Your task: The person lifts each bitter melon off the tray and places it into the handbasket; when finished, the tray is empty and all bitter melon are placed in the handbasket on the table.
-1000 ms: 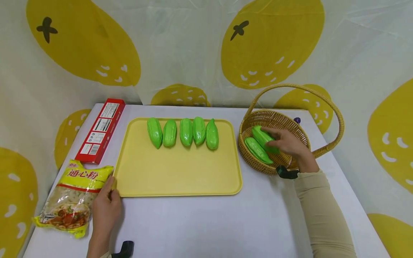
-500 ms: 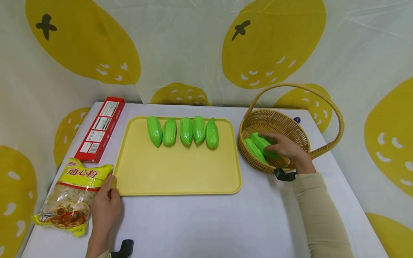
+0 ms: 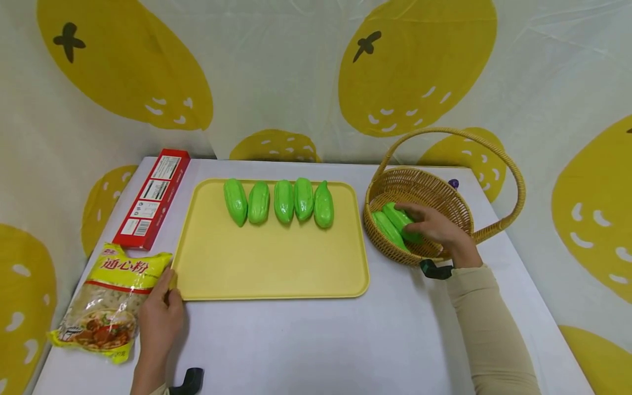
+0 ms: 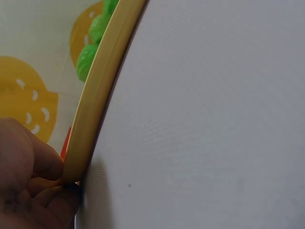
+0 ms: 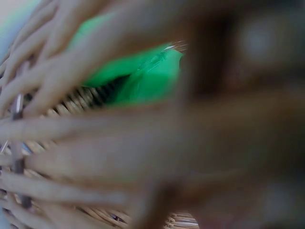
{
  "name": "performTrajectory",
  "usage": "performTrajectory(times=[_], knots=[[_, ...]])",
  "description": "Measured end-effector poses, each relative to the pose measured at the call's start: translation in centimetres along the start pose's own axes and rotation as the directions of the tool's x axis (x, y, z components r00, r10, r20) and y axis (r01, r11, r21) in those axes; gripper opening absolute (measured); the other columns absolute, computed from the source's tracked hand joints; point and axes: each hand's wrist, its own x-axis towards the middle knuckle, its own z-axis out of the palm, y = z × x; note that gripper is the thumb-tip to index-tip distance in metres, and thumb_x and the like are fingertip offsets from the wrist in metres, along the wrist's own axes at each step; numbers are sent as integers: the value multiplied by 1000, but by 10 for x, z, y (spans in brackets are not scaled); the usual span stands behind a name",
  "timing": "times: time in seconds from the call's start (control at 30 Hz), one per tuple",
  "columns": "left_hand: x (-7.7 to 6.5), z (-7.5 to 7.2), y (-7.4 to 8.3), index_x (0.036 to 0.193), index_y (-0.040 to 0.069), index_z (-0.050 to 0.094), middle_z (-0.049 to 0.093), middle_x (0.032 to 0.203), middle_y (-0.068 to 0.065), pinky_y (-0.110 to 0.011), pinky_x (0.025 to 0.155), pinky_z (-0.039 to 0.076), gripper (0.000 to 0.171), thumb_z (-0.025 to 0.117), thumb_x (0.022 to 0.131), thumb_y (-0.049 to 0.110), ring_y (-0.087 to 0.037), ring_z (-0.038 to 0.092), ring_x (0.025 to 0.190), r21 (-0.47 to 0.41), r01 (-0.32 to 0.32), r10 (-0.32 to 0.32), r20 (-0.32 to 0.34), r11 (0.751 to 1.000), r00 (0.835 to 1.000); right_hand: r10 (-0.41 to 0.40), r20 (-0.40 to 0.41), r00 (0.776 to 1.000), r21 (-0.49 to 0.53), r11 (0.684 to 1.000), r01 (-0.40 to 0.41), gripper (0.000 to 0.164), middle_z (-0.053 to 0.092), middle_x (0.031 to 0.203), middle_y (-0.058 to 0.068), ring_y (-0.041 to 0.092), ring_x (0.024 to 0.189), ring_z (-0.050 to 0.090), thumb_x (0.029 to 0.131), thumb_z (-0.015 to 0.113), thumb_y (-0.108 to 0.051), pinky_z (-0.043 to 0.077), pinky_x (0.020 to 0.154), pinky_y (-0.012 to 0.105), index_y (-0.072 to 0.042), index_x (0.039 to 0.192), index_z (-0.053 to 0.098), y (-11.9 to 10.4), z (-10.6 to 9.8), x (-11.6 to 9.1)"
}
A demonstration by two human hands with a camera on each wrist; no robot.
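In the head view, my right hand reaches into the wicker basket at the right. Its thumb and fingers grip a glossy green ridged fruit, shaped like a star fruit. Another green ridged fruit lies against it on the left. My left hand pinches the near left corner of the yellow tray, thumb and fingers on its rim in the left wrist view. Several such fruits form a row along the tray's far side. Blurred wicker covers most of the right wrist view.
A bag of pasta lies beside my left hand. Behind it is a long red box. The basket's tall handle leans out to the right. A small purple object sits behind the basket on the white table.
My right hand has lowered the fruit in the basket and shifted it slightly left, against the other one. In the last half second it has hardly moved. My left hand has stayed at the tray corner.
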Motion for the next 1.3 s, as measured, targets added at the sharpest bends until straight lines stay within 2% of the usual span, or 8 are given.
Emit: performTrajectory(times=[0.3, 0.5, 0.8, 1.0, 1.2, 1.23, 1.3], knots=[[-1, 0, -2, 158, 8, 35, 37, 164, -11, -55, 117, 40, 52, 43, 106, 8, -31, 36, 152, 3, -7, 7, -6, 1000, 1000, 5, -37, 999, 22, 1000, -4, 63, 35, 163, 25, 47, 151, 30, 100, 59, -7, 27, 124, 64, -7, 158, 36, -8, 0, -3], [-2, 0, -2, 158, 9, 35, 37, 164, -11, -55, 118, 40, 52, 43, 106, 9, -30, 37, 152, -3, -2, 2, -1, 1000, 1000, -26, -71, 997, 0, 1000, 26, 60, 35, 163, 23, 47, 152, 29, 103, 56, -11, 28, 124, 64, -5, 158, 35, -15, -2, -6], [-1, -1, -2, 159, 9, 33, 35, 165, -10, -56, 119, 38, 52, 42, 107, 10, -31, 35, 153, -15, 10, -9, 8, 1000, 1000, -94, -116, 989, -34, 995, 90, 59, 39, 162, 19, 44, 149, 37, 105, 57, -22, 37, 120, 60, -7, 158, 37, -32, -2, -10], [-1, -1, -2, 159, 9, 33, 34, 165, -9, -55, 120, 38, 52, 42, 107, 10, -30, 34, 153, -15, 10, -10, 13, 1000, 1000, -137, -138, 981, -66, 990, 128, 57, 44, 160, 16, 41, 146, 43, 104, 58, -27, 43, 117, 49, -9, 156, 42, -51, 1, -14], [-1, -2, -2, 159, 9, 32, 33, 166, -9, -56, 121, 37, 53, 42, 107, 10, -30, 33, 154, -18, 18, -18, 23, 1000, 1000, -164, -162, 973, -57, 986, 157, 55, 47, 158, 13, 38, 145, 46, 104, 60, -29, 40, 119, 55, -12, 155, 45, -68, 6, -15], [0, -2, -2, 159, 9, 32, 33, 166, -9, -56, 121, 36, 53, 42, 107, 10, -30, 33, 154, -19, 18, -18, 23, 1000, 1000, -167, -167, 972, -51, 986, 161, 55, 47, 158, 13, 37, 144, 47, 104, 60, -29, 41, 119, 52, -13, 155, 46, -69, 7, -14], [0, -2, -2, 159, 9, 32, 33, 166, -9, -56, 122, 36, 53, 42, 107, 11, -30, 32, 154, -19, 17, -17, 24, 1000, 1000, -174, -175, 969, -36, 985, 170, 54, 48, 158, 12, 34, 143, 49, 104, 60, -28, 45, 117, 39, -13, 154, 46, -72, 10, -12]])
